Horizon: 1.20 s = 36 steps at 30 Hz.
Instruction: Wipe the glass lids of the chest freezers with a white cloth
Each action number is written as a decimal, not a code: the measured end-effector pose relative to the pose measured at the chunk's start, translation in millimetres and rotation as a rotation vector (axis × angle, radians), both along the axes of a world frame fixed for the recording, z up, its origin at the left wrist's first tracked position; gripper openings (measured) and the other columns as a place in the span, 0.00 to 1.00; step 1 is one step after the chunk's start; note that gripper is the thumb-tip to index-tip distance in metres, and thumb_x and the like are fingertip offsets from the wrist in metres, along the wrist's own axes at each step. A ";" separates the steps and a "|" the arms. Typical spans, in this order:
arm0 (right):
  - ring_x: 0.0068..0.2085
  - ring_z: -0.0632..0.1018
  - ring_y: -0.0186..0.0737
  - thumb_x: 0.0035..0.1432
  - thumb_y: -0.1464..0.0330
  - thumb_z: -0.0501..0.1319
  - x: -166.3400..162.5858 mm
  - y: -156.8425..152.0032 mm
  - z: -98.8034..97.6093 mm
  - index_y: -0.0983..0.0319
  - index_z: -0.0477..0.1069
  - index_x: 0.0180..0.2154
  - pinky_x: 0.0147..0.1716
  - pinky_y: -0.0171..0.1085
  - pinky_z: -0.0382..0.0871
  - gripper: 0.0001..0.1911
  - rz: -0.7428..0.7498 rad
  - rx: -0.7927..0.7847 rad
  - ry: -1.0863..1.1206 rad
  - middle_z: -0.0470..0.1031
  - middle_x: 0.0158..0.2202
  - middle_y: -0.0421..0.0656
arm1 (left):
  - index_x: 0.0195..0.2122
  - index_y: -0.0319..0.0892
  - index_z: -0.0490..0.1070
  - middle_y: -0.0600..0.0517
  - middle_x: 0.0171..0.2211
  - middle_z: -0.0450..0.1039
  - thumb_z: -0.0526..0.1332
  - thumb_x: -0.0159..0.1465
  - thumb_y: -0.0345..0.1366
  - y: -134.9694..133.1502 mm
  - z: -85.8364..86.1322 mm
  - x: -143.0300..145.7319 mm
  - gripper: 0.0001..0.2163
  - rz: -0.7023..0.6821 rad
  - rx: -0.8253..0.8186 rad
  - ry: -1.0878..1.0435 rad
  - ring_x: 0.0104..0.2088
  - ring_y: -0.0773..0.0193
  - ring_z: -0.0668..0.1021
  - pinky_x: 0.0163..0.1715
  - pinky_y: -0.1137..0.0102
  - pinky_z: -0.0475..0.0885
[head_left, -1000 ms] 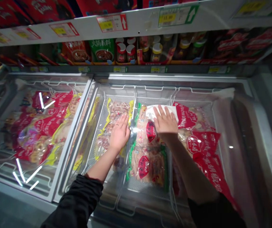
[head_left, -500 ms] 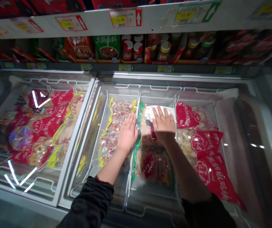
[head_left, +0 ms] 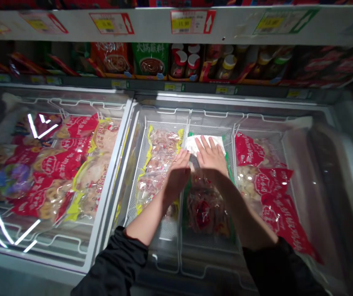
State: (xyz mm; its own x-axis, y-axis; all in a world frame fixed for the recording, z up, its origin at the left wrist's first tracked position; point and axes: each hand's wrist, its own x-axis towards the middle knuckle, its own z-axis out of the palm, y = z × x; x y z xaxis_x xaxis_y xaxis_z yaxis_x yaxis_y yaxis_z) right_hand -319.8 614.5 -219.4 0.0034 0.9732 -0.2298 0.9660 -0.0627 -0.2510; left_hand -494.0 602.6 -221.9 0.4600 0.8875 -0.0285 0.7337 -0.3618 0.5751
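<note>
My right hand (head_left: pixel 212 158) lies flat with fingers spread on a white cloth (head_left: pixel 191 143), pressing it against the glass lid (head_left: pixel 210 257) of a chest freezer. Part of the cloth is hidden beneath the palm. Close beside it, my left hand (head_left: pixel 178 170) rests with its fingers stretched out and close together, apparently on the same glass; nothing shows in its grasp. Below the glass, yellow-edged bags of frozen food (head_left: pixel 156 164) lie under the left hand. Green-edged packs (head_left: pixel 204 209) are under the right forearm.
Red bags (head_left: pixel 277 181) fill the basket at right, and more red bags (head_left: pixel 61 160) lie under the left lid. A raised metal frame (head_left: pixel 110 181) divides the lids. Behind, a shelf holds jars (head_left: pixel 193 63) and sauce packets (head_left: pixel 150 59) below a price-tag rail (head_left: pixel 158 24).
The view has shifted, so the freezer appears further right. Against the baskets, my right hand and the cloth have slid left, and my two hands are closer together.
</note>
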 end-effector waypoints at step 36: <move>0.80 0.51 0.54 0.76 0.59 0.46 -66.4 32.6 -3.3 0.50 0.52 0.78 0.76 0.65 0.49 0.33 -0.107 -0.038 0.032 0.50 0.81 0.38 | 0.75 0.36 0.60 0.44 0.76 0.60 0.49 0.73 0.28 30.1 1.3 -82.3 0.29 -0.078 0.004 0.014 0.77 0.55 0.62 0.78 0.50 0.61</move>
State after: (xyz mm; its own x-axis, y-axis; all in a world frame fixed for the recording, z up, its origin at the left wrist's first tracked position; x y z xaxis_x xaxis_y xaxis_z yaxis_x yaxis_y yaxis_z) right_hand -386.1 647.1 -222.7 0.0992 0.9583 -0.2681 0.9446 -0.1754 -0.2773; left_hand -576.4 632.7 -220.6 0.5274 0.8490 -0.0319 0.7110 -0.4206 0.5636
